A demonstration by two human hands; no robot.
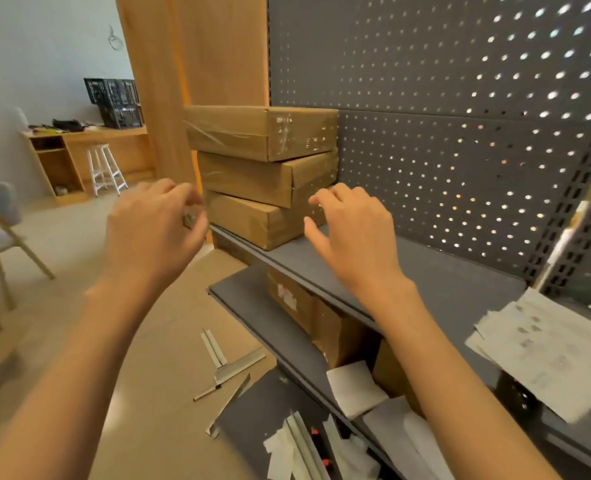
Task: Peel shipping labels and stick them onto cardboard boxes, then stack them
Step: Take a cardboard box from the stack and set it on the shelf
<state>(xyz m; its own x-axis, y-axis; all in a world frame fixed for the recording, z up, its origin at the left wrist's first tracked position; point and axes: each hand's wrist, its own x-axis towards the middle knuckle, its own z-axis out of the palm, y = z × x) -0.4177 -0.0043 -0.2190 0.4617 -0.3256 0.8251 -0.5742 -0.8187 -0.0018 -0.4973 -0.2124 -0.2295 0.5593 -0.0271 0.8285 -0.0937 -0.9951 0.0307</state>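
Three flat brown cardboard boxes [266,174] stood stacked on the dark grey shelf [443,271]. Left hand [155,226] and right hand [352,230] hovered released alongside. Stacking step; next move probably required another label from the white label sheets [543,351].

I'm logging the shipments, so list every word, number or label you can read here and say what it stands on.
No text can be read.
Top box of the stack of three: pale marks on its front face, too blurred.
Box on the lower shelf: white label, print blurred.
Label sheets on the shelf at right: grey print, too small and smeared.
Black crates on the far desk: no text legible.
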